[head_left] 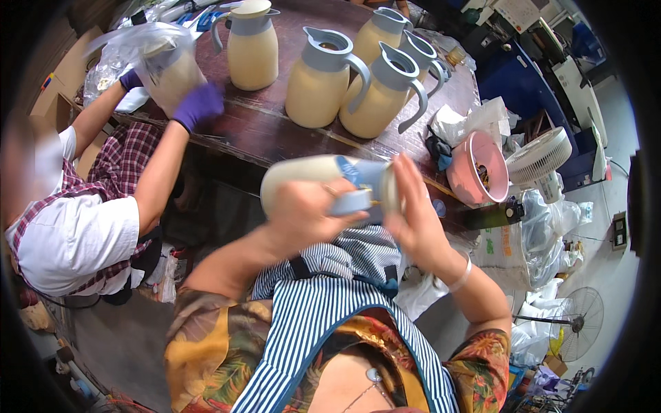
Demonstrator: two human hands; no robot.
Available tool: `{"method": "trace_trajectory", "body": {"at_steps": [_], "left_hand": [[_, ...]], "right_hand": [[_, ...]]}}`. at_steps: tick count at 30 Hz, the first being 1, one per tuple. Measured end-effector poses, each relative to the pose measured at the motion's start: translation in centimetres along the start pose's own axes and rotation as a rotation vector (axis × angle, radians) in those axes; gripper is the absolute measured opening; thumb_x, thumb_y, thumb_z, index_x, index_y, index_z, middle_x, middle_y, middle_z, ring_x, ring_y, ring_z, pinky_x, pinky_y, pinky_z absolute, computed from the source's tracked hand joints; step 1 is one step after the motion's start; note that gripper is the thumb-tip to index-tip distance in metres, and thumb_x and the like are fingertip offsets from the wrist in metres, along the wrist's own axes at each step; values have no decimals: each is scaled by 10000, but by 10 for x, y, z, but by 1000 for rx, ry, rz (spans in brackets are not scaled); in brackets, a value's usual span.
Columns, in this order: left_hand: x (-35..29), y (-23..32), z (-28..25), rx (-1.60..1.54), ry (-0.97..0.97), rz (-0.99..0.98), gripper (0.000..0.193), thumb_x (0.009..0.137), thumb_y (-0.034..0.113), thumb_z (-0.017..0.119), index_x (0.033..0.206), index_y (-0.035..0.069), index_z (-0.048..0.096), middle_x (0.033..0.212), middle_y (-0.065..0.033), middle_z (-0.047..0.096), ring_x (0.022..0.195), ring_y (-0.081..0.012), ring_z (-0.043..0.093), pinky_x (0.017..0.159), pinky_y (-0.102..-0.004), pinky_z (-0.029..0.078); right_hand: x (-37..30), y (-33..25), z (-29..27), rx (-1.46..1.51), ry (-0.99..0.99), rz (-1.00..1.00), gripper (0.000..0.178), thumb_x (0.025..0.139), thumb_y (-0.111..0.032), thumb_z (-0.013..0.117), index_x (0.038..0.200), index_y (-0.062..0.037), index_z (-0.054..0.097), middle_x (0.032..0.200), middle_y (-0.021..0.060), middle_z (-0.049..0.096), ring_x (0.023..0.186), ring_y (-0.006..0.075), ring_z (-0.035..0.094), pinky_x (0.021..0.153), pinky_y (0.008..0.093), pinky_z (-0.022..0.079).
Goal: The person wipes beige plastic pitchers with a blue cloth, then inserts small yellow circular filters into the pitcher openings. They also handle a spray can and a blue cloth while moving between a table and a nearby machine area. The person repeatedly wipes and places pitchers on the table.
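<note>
At the near edge of the surface (241, 127), the left hand (306, 213) clasps a sideways cream jug (303, 170), probably stiff, slick and best held by its handle (352, 201), right hand (416, 210) flat against its lid (391, 189).

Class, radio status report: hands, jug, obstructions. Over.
Left hand grips cream jug, held sideways. Right hand, fingers extended, against its lid. Nothing visibly blocking; lidless jugs stand on table beyond.
</note>
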State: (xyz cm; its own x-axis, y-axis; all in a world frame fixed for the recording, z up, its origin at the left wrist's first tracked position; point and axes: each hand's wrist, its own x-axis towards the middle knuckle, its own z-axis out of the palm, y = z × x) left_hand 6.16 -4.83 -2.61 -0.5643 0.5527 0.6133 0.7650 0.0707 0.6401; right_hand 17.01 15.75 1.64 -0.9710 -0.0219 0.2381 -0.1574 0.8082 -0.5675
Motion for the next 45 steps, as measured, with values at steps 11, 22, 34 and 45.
{"method": "trace_trajectory", "body": {"at_steps": [11,22,34,45], "left_hand": [[-15,9,-24,-1,252,-228,388,670,260,926,916,71,694,804,-116,707,681,-266,706,613,-346,547],[29,-146,-56,527,925,-398,349,829,328,847,915,37,675,805,-96,702,698,-201,618,686,-355,504],[-33,-112,7,142,616,-8,551,1008,389,601,1324,-33,443,1376,-223,456,1199,-322,504,1021,-428,422],[6,-45,83,-625,44,-329,392,1106,317,413,1262,-23,531,845,-49,608,782,-130,556,762,-264,456]], "right_hand": [[65,-33,0,-178,-156,-451,620,864,-322,686,1394,-52,512,1413,184,487,1218,392,523,995,505,444],[204,92,61,-231,275,217,329,889,-297,690,968,0,572,865,269,684,843,460,674,755,541,534],[-1,57,23,256,120,181,498,850,-126,781,1313,-84,601,1141,127,684,964,237,709,824,341,590],[-118,298,9,-261,310,688,418,717,-197,874,830,-37,505,820,89,584,717,238,582,634,368,507]]}}
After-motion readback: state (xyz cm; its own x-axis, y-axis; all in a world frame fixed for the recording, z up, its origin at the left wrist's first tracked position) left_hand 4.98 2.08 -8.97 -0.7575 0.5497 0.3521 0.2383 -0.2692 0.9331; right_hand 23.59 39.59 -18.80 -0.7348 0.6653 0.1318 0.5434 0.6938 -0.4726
